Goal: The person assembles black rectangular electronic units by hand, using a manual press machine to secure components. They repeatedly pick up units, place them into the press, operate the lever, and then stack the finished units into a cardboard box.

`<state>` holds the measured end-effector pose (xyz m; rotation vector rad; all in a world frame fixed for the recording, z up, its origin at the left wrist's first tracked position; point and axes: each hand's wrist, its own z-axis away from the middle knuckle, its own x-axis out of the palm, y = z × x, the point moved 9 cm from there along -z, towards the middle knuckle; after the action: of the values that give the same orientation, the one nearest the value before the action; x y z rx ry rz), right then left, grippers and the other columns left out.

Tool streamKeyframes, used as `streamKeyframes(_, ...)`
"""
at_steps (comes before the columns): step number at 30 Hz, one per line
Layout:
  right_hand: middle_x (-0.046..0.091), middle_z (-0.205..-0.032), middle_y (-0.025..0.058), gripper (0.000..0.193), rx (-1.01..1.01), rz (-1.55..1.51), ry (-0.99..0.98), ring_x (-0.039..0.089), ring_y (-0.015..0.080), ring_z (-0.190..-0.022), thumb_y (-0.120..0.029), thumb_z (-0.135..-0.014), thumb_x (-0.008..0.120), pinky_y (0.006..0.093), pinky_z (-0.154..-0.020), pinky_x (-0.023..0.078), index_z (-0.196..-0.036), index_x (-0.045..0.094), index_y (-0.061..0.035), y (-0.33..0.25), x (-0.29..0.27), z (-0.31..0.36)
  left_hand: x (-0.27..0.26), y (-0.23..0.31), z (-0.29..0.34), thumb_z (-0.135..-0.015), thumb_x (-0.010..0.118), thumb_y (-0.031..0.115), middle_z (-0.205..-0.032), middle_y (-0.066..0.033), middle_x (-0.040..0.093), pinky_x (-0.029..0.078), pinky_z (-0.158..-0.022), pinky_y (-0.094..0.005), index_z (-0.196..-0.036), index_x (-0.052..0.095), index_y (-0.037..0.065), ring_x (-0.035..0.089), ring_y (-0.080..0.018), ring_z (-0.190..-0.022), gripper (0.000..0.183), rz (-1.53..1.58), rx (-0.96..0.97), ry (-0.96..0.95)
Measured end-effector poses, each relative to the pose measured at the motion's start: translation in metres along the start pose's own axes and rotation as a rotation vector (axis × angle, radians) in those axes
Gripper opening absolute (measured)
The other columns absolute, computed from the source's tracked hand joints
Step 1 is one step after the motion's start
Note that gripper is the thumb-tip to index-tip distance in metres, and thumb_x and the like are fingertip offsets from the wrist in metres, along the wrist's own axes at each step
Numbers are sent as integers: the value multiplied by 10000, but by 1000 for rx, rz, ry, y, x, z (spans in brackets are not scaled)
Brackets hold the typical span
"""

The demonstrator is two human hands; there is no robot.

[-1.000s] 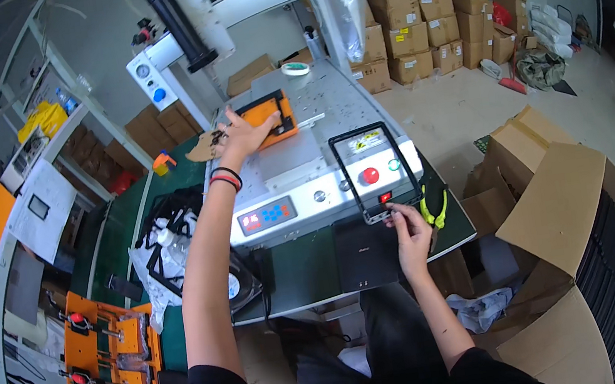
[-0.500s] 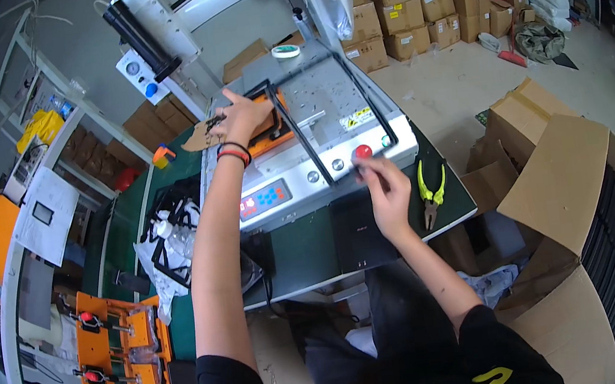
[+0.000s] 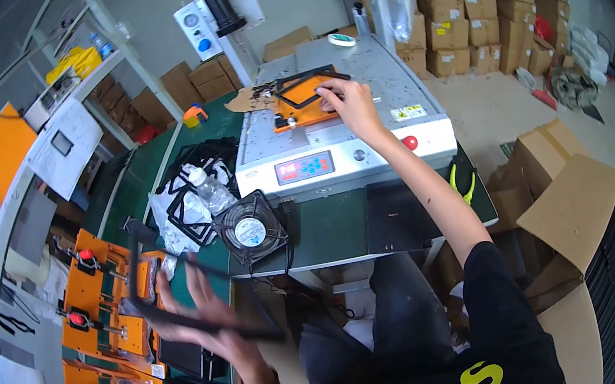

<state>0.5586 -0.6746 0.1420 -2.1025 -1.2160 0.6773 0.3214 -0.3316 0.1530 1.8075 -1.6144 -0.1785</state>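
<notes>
At lower left my left hand [image 3: 221, 329] holds a black rectangular frame [image 3: 134, 273], both smeared by motion. The frame hangs over the green bench beside the orange clamp fixtures [image 3: 95, 286]. My right hand [image 3: 352, 107] reaches forward to the grey bed of the machine [image 3: 258, 144], its thumb and fingers pinching the corner of another black frame [image 3: 302, 105]. That frame is tilted above an orange fixture plate [image 3: 313, 115] on the bed. Behind it lies a torn piece of brown cardboard [image 3: 249, 100] with black scraps.
A small fan [image 3: 250, 230], a clear bottle [image 3: 210, 189] and loose black frames [image 3: 190, 215] crowd the green bench. Yellow-green pliers [image 3: 464, 183] lie at its right end. An open carton [image 3: 574, 211] stands at right; stacked boxes [image 3: 450, 33] line the back.
My left hand has swung from the orange fixture down to lower left, now with a frame. My right hand has moved from the machine's front edge to the fixture. The view has shifted.
</notes>
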Motion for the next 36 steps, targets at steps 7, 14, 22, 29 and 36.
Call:
streamKeyframes(7,654,-645,160,198,-88,140,-42,677,202,-596,-128,-862,612,274,-550,531,-869,642,67,-25,34,1,-105,5,133,-616,760,573,-1409,-148,169,322,-1002,-546,-1416,-37,188,327,-416,-1260,1193,-361,-466,2)
streamKeyframes(14,660,-624,141,210,25,171,-136,658,189,-513,-138,-864,615,266,-480,518,-826,641,67,-7,50,-11,-121,2,144,-588,793,537,-1401,-149,174,316,-1000,-546,-1406,-24,148,323,-393,-1275,1220,-275,-618,107)
streamKeyframes(22,630,-611,180,435,265,171,-256,629,189,-468,-249,-873,622,281,-401,498,-1160,499,54,-11,32,-7,-100,-4,140,-616,773,527,-1410,-165,171,312,-1003,-561,-1408,-10,145,318,-403,-1269,1177,-241,-546,22)
streamKeyframes(29,614,-1018,221,453,-69,688,251,606,369,-900,-89,-847,557,414,-799,469,-1272,422,-12,-15,-132,113,-109,-9,150,-661,725,582,-1420,-160,174,331,-1014,-544,-1408,27,131,320,-405,-1270,1118,-344,-496,-50)
streamKeyframes(36,585,-1134,216,624,-43,782,68,588,374,-1009,-78,-792,601,409,-826,496,-1352,331,-20,-11,-127,147,-51,-40,129,-605,783,537,-1388,-151,194,354,-988,-535,-1394,29,100,342,-393,-1248,1175,-102,-650,-66)
